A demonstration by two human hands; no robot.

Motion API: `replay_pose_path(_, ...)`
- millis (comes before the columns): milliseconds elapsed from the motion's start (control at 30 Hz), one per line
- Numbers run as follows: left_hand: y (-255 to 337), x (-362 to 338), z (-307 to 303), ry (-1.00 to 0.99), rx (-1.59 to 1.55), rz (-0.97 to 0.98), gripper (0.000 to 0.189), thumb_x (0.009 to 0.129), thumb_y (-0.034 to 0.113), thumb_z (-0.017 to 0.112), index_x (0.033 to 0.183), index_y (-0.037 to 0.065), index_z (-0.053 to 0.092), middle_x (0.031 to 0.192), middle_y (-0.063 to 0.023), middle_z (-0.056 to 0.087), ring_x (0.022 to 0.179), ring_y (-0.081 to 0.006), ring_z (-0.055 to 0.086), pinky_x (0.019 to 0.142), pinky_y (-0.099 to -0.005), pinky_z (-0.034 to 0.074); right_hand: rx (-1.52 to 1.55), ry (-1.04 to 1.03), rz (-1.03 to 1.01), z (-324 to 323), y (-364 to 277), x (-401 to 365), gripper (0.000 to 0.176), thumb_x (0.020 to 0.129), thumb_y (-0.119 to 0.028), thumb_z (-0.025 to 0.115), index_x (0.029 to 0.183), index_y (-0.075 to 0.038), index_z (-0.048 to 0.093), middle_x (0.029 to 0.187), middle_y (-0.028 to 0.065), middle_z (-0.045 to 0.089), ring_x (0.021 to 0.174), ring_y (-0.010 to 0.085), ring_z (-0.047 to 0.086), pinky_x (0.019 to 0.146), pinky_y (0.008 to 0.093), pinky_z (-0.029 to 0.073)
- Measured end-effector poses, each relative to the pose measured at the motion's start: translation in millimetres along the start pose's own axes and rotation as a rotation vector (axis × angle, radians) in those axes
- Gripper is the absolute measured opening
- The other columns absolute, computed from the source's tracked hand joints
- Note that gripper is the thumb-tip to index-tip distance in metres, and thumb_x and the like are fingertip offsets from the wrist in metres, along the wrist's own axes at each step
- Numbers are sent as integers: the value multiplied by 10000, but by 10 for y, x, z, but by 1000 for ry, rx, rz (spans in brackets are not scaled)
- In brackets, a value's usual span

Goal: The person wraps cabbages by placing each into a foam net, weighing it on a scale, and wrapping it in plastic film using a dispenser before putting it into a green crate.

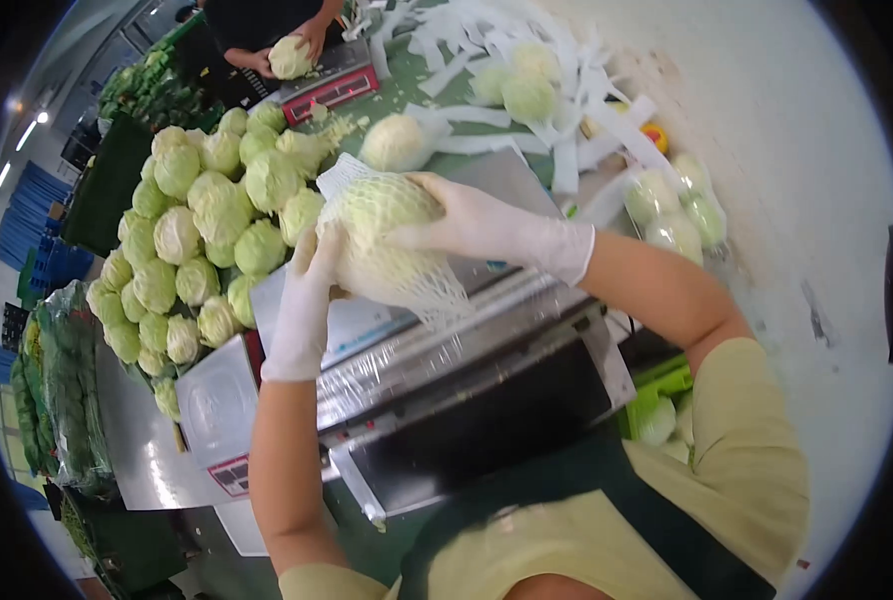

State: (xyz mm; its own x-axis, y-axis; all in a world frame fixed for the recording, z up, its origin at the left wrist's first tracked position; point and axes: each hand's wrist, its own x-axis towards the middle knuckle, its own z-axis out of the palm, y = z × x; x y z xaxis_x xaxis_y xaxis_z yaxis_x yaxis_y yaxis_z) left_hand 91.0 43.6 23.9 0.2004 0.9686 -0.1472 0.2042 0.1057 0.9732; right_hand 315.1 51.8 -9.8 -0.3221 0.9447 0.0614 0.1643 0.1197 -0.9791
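A pale green cabbage [385, 212] in a white mesh sleeve is held between my two gloved hands, above a metal wrapping machine [407, 340]. My left hand [317, 270] presses on its left side, fingers pointing up. On the right, my right hand [457, 222] grips it, the thumb lying across the net. The loose end of the net [445, 298] hangs down toward me at the lower right. The undersides of both hands' grip are partly hidden by the cabbage.
A large heap of bare cabbages [207, 210] fills the left. Netted cabbages [527, 95] and loose white net sleeves [477, 45] lie at the back; wrapped cabbages [677, 205] sit right. Another person's hands [285, 55] hold a cabbage by a red-fronted scale [332, 95]. A second scale [217, 400] stands at left.
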Motion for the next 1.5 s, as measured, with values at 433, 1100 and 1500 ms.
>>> replay_pose_path(433,-421,138,-194,-84,257,-121,811,893,729,460,1465,154,431,1353,-58,531,1083,-189,559,870,-376,486,-419,12,227,193,-83,-228,1012,861,-682,559,1503,40,257,1412,275,479,1320,337,480,1097,363,378)
replay_pose_path(1100,-567,268,-190,-92,-94,-95,683,982,486,527,1511,107,319,1395,-119,492,1149,-250,580,939,-409,500,-127,57,186,94,166,7,792,930,-619,510,1397,16,435,1238,211,618,1162,282,598,942,350,493)
replay_pose_path(1500,-544,-27,-106,-61,-31,-144,670,969,529,531,1472,114,376,1330,-97,540,1115,-224,587,891,-371,508,-487,56,121,151,91,-259,761,952,-567,502,1426,20,408,1277,282,588,1222,375,565,1025,405,442)
